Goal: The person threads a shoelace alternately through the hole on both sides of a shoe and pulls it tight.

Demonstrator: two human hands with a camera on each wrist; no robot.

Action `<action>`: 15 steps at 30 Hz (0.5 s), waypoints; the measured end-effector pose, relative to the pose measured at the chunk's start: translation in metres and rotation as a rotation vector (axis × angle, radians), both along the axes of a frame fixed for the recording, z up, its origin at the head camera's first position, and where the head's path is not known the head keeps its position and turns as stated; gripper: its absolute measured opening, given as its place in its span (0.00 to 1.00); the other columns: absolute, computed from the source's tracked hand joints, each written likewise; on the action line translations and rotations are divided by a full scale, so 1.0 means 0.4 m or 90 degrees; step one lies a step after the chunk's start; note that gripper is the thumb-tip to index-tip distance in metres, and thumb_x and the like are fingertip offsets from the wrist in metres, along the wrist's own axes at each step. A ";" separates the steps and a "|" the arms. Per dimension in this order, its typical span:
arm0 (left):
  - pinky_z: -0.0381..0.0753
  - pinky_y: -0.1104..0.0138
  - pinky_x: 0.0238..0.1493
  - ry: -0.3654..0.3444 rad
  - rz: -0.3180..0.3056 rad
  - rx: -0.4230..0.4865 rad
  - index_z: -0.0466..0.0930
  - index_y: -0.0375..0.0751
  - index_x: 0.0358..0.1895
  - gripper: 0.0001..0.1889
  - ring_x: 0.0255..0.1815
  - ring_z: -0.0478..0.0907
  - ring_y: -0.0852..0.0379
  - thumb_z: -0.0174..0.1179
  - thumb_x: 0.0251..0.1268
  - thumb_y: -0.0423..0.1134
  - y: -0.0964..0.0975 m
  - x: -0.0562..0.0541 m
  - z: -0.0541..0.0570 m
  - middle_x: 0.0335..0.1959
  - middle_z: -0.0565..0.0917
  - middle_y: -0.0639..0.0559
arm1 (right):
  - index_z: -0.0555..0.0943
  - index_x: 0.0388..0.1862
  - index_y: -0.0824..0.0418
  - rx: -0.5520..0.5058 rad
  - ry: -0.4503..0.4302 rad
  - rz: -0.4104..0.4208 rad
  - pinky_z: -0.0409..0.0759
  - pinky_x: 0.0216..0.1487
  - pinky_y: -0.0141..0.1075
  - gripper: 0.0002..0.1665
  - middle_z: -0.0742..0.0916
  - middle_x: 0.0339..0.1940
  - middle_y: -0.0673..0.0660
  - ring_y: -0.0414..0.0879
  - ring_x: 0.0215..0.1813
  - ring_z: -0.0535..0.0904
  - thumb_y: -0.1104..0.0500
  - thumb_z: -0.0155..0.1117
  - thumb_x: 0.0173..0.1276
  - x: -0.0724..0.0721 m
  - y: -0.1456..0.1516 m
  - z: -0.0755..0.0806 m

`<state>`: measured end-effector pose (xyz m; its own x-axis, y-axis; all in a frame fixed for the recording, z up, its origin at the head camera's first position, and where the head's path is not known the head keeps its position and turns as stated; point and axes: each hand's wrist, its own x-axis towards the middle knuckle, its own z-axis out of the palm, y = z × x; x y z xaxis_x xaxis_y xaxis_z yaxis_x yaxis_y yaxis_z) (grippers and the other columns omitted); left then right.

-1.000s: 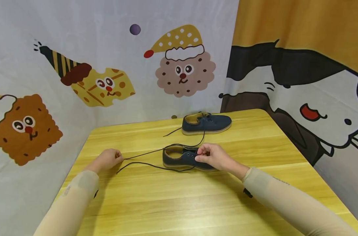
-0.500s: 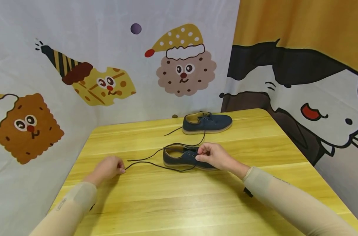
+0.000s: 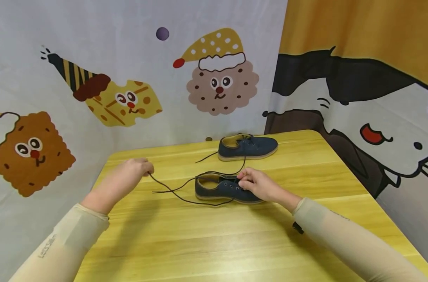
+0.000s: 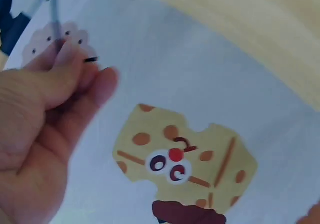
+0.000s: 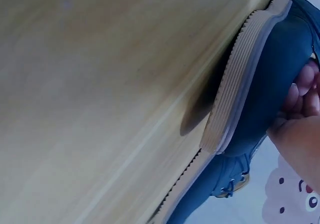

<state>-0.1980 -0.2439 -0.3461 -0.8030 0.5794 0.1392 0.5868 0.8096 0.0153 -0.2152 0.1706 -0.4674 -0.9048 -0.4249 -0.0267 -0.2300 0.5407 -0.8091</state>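
Note:
A navy lace-up shoe [image 3: 210,192] with a tan sole lies sideways across the table, toe to the right. My left hand [image 3: 123,180] is raised left of it and pinches one end of its dark shoelace [image 3: 192,201]. In the left wrist view, the lace's short tip [image 4: 91,59] pokes out past the fingers. The other lace end [image 3: 161,191] lies loose on the tabletop, and the held lace crosses over it. My right hand [image 3: 259,186] is at the shoe's lacing, thumb and fingertips pinching its upper by the eyelets; the hand partly hides the toe.
The matching navy shoe [image 3: 257,147] stands behind, near the table's far edge, its lace trailing left and forward. The wooden table [image 3: 206,243] meets a printed curtain [image 3: 136,43] at the back and sides.
My left hand let go of one lace end, took the other, then lifted it up and away from me. My right hand stayed at the lacing, shifting slightly.

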 end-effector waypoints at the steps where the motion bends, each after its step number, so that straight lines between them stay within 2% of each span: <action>1: 0.84 0.61 0.40 0.028 -0.005 0.028 0.86 0.43 0.39 0.09 0.38 0.85 0.54 0.64 0.61 0.26 0.015 -0.011 0.017 0.38 0.87 0.50 | 0.76 0.56 0.53 0.010 0.013 -0.003 0.82 0.43 0.35 0.13 0.88 0.44 0.50 0.40 0.43 0.83 0.54 0.58 0.76 0.000 -0.001 0.002; 3: 0.85 0.60 0.42 0.084 -0.022 0.104 0.87 0.43 0.39 0.07 0.40 0.86 0.52 0.64 0.62 0.28 0.048 -0.040 0.035 0.39 0.88 0.50 | 0.77 0.60 0.53 0.038 0.056 -0.005 0.81 0.42 0.33 0.16 0.87 0.45 0.48 0.39 0.43 0.83 0.54 0.58 0.76 -0.001 -0.003 0.004; 5: 0.86 0.61 0.41 0.129 -0.041 0.199 0.88 0.44 0.37 0.05 0.38 0.88 0.52 0.66 0.61 0.31 0.087 -0.074 0.037 0.37 0.89 0.50 | 0.79 0.60 0.53 0.072 0.124 0.001 0.81 0.41 0.32 0.17 0.87 0.45 0.48 0.38 0.43 0.82 0.55 0.61 0.74 -0.002 -0.008 0.006; 7: 0.87 0.62 0.38 0.129 -0.034 0.296 0.89 0.46 0.35 0.04 0.36 0.88 0.54 0.69 0.59 0.32 0.135 -0.103 0.032 0.35 0.90 0.51 | 0.82 0.56 0.54 0.108 0.198 0.009 0.81 0.39 0.32 0.16 0.86 0.43 0.48 0.38 0.40 0.82 0.56 0.64 0.71 -0.006 -0.013 0.004; 9: 0.86 0.64 0.35 0.067 -0.008 0.390 0.90 0.50 0.35 0.04 0.34 0.87 0.56 0.70 0.59 0.35 0.189 -0.126 0.020 0.35 0.91 0.53 | 0.84 0.51 0.53 0.138 0.270 0.012 0.81 0.39 0.31 0.13 0.86 0.42 0.49 0.37 0.38 0.81 0.56 0.68 0.68 -0.011 -0.018 0.000; 11: 0.84 0.65 0.32 -0.029 0.028 0.451 0.89 0.53 0.35 0.04 0.32 0.85 0.58 0.69 0.60 0.37 0.250 -0.147 0.002 0.35 0.90 0.55 | 0.86 0.46 0.52 0.158 0.319 0.009 0.81 0.39 0.30 0.10 0.86 0.41 0.49 0.38 0.38 0.81 0.58 0.70 0.66 -0.016 -0.023 -0.005; 13: 0.82 0.65 0.32 -0.119 0.056 0.463 0.88 0.55 0.35 0.03 0.33 0.83 0.56 0.69 0.61 0.40 0.311 -0.167 -0.024 0.35 0.89 0.57 | 0.87 0.42 0.51 0.171 0.351 0.000 0.82 0.39 0.30 0.07 0.86 0.39 0.48 0.38 0.37 0.81 0.59 0.71 0.65 -0.020 -0.028 -0.008; 15: 0.81 0.64 0.34 -0.186 0.061 0.442 0.87 0.54 0.36 0.02 0.35 0.83 0.57 0.68 0.62 0.41 0.364 -0.185 -0.056 0.35 0.88 0.58 | 0.87 0.39 0.50 0.182 0.387 -0.003 0.82 0.39 0.31 0.06 0.87 0.37 0.48 0.38 0.38 0.82 0.60 0.72 0.63 -0.021 -0.034 -0.008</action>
<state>-0.2720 -0.0982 -0.3686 -0.9054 0.3631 0.2202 0.4087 0.6043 0.6839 -0.2235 0.1570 -0.4707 -0.7964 -0.4731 0.3767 -0.5966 0.7167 -0.3612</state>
